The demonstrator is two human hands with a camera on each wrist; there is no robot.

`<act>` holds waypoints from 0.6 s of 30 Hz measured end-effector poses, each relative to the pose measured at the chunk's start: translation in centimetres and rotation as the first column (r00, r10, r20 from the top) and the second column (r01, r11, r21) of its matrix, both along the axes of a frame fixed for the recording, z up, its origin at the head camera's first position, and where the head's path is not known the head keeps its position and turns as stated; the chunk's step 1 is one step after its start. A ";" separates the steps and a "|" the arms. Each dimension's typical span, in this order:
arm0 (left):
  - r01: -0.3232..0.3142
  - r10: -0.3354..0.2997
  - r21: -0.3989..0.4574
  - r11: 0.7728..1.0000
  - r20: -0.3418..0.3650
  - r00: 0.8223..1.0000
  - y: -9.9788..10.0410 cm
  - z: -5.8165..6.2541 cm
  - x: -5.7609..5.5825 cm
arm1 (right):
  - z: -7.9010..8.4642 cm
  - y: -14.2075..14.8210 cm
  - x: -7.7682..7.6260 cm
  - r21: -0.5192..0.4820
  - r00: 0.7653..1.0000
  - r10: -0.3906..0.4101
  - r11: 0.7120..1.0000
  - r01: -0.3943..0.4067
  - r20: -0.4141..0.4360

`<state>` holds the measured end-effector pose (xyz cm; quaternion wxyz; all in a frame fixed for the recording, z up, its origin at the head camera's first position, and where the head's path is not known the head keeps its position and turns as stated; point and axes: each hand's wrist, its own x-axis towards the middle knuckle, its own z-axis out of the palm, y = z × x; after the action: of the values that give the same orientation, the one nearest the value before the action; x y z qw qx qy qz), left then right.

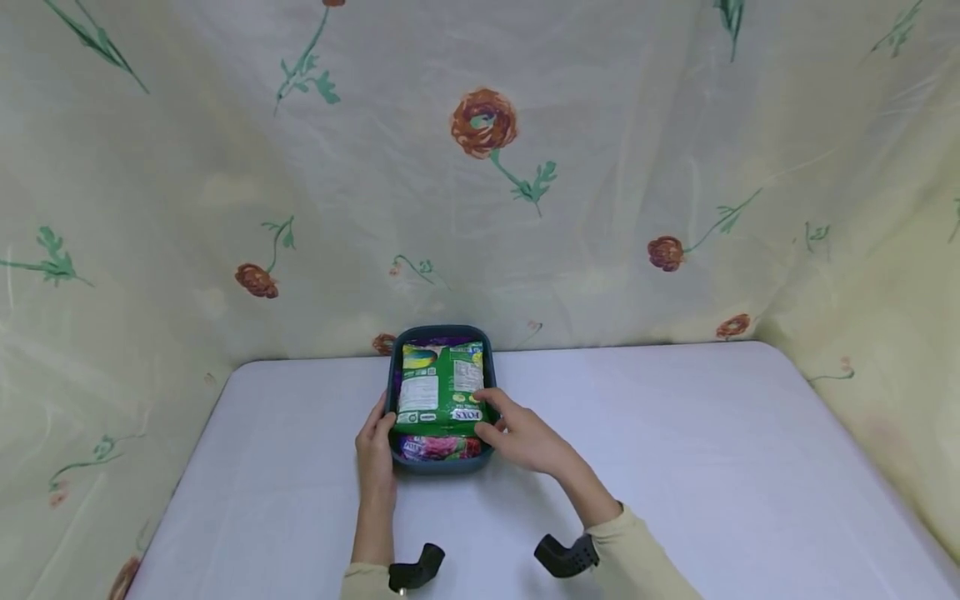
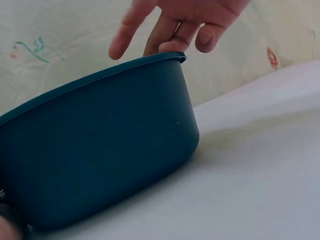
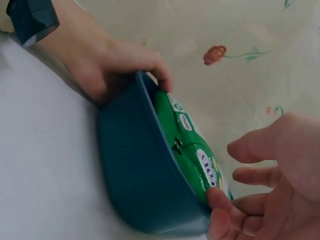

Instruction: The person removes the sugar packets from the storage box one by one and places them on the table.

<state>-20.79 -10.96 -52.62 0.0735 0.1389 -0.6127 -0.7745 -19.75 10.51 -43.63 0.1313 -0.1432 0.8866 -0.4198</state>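
Observation:
A dark blue plastic tub (image 1: 442,468) stands on the white table. On top in it lies a green candy bag (image 1: 442,392) with white label panels, above a purple bag (image 1: 438,447) with a pink and red print. My left hand (image 1: 377,454) grips the tub's left wall, thumb over the rim, its other fingers mostly hidden behind the wall. My right hand (image 1: 525,435) is at the opposite side, fingers loosely spread and fingertips at the green bag's corner and the rim. The right wrist view shows this hand (image 3: 280,175) holding nothing between thumb and fingers.
The white tabletop (image 1: 675,467) extends to both sides of the tub. Behind it hangs a pale flowered curtain (image 1: 585,250), close to the tub's far end. A black wrist device (image 1: 566,556) sits on each forearm.

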 end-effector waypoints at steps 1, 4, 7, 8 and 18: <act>0.000 0.000 0.001 1.000 0.001 1.000 0.0 0.0 0.0 | -0.1 -0.1 -0.1 -0.010 1.000 -0.010 1.000 0.010 0.005; -0.004 0.004 -0.003 1.000 0.005 1.000 0.1 0.1 -0.1 | -0.2 -0.3 -0.3 -0.049 0.999 -0.037 0.998 0.038 0.018; -0.010 0.010 -0.014 1.000 0.001 1.000 0.0 0.2 -0.1 | -0.3 -0.7 -0.4 -0.082 0.999 -0.049 0.995 0.051 0.020; -0.013 0.013 -0.017 1.000 -0.001 1.000 -0.1 0.2 -0.1 | -0.3 -0.9 -0.4 -0.094 0.998 -0.052 0.994 0.054 0.019; -0.018 0.019 -0.025 1.000 0.016 1.000 0.2 -0.1 0.0 | -1.1 -1.3 -0.7 -0.228 0.982 -0.188 0.956 0.183 0.000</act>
<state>-20.82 -10.73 -52.73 0.0775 0.1498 -0.6214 -0.7651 -20.45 9.21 -44.77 0.0643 -0.0781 0.8437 -0.5273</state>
